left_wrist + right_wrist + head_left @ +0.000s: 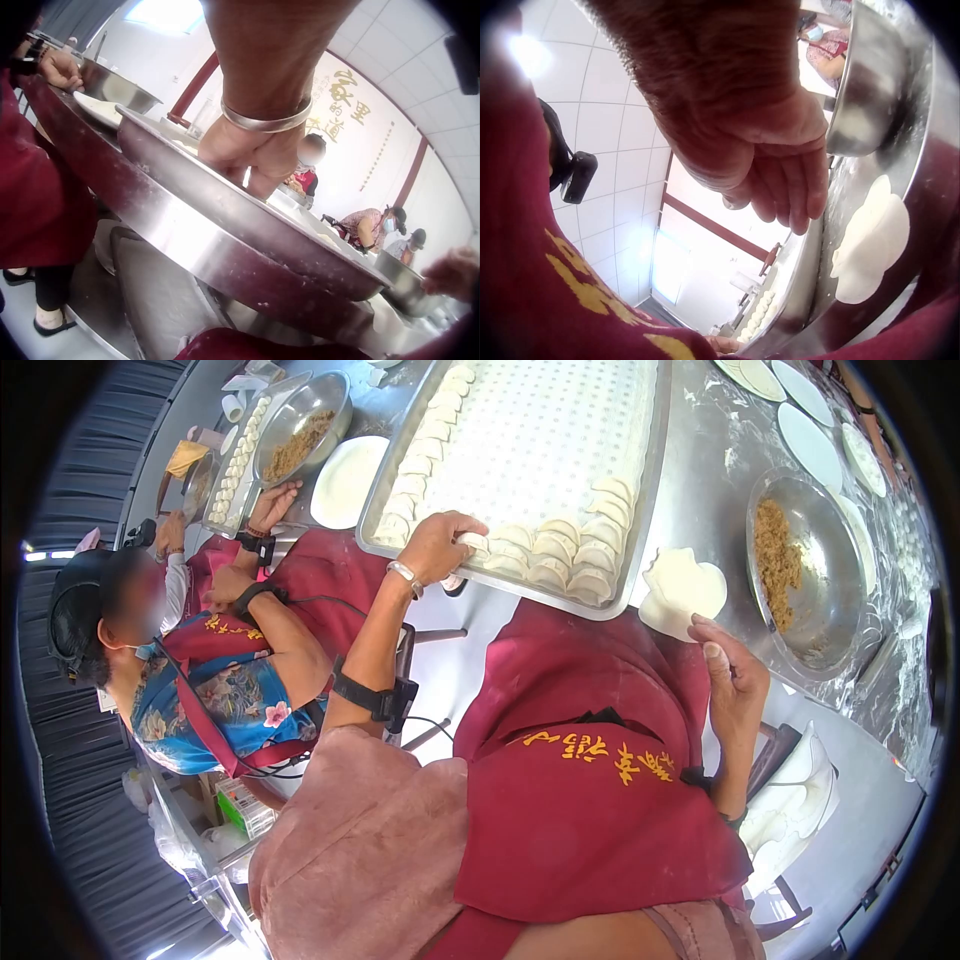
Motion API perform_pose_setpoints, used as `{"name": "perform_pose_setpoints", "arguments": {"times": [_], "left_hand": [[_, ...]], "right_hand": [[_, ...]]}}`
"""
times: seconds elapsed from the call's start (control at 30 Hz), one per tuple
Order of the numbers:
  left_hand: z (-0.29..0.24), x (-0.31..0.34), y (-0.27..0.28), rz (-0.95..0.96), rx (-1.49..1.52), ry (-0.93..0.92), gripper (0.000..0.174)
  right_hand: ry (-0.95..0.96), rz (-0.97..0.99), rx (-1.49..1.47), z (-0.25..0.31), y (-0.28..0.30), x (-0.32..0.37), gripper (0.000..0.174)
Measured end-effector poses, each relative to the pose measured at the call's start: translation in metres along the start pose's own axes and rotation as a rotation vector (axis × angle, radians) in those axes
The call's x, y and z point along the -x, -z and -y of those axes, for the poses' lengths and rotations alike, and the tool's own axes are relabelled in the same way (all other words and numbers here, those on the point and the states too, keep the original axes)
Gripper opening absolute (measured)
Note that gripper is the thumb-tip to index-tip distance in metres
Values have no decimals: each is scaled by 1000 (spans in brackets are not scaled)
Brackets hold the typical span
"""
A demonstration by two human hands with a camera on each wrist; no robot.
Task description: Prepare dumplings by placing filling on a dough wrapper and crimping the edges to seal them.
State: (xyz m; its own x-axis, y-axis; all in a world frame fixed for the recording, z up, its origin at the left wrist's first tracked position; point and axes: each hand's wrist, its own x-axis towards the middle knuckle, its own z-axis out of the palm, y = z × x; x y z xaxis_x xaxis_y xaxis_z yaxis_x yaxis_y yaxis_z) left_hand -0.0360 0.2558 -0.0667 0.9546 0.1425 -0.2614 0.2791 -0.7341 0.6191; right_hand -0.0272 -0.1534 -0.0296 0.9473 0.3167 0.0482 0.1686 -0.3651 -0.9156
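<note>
My left hand (440, 547) reaches over the near edge of a metal tray (640, 555) and pinches a folded dumpling (474, 543) at the left end of the near rows. In the left wrist view, the left hand (259, 154) points down inside the tray rim, its fingertips partly hidden. Several pale dumplings (553, 545) stand in rows along the tray's left side and near right corner. My right hand (735, 670) hovers at the table edge, fingertips right by a small pile of round dough wrappers (683, 588). The right wrist view shows the right hand (757, 165) with loosely extended fingers, holding nothing.
Right of the wrappers stands a steel bowl (835, 560) of brown filling (778, 565). More flat dough rounds (808, 445) lie beyond on the floury table (705, 470). At left, another person (215, 670) works beside a second filling bowl (340, 425) and a white plate (350, 482).
</note>
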Motion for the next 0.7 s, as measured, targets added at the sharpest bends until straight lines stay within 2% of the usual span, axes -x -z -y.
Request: {"name": "perform_pose_setpoints", "arguments": {"times": [0.47, 0.67, 0.7], "left_hand": [[8, 2, -6, -126, -251, -290, 39], [-1, 10, -10, -112, -270, -236, 41], [1, 11, -11, -140, -295, -271, 41]], "right_hand": [[-6, 1, -10, -1, 0, 0, 24], [-21, -1, 31, -2, 0, 0, 22], [-33, -7, 17, -4, 0, -1, 22]]}}
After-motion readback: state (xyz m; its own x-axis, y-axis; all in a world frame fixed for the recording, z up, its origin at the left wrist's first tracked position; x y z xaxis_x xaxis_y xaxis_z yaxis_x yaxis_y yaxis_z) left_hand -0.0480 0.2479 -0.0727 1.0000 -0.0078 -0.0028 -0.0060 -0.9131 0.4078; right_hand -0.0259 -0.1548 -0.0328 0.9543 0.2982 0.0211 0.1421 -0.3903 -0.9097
